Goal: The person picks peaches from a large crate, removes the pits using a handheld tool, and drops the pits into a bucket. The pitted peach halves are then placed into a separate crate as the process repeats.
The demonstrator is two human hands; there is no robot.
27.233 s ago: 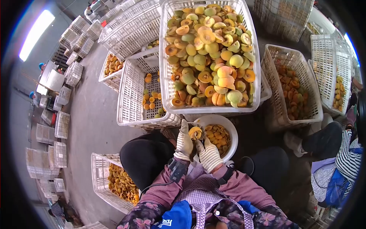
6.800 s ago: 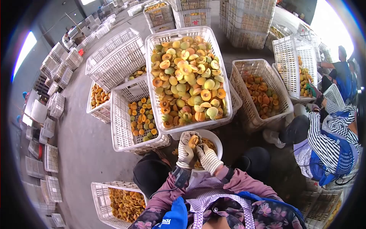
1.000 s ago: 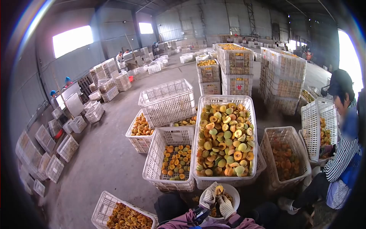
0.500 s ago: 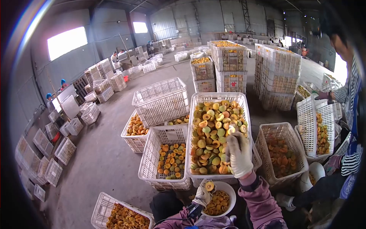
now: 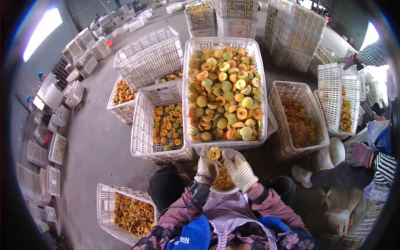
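Note:
My left hand, in a pale work glove, grips an apricot half with its cut face up. Close on its right is my right hand, gloved too, with fingers bent toward the fruit; whatever they hold is hidden. Below both hands a white bowl of orange apricot pieces sits at my lap, partly covered by the gloves. Directly ahead stands a raised white crate full of halved apricots.
A partly filled crate stands left of the full one, another to its right. A crate of flattened apricot pieces lies low left. Stacked crates rise behind. At right, a co-worker's gloved hand is near a white bucket.
My right hand has come back from the full crate to beside my left hand. The left hand still holds an apricot half, now raised slightly. The view has tilted downward.

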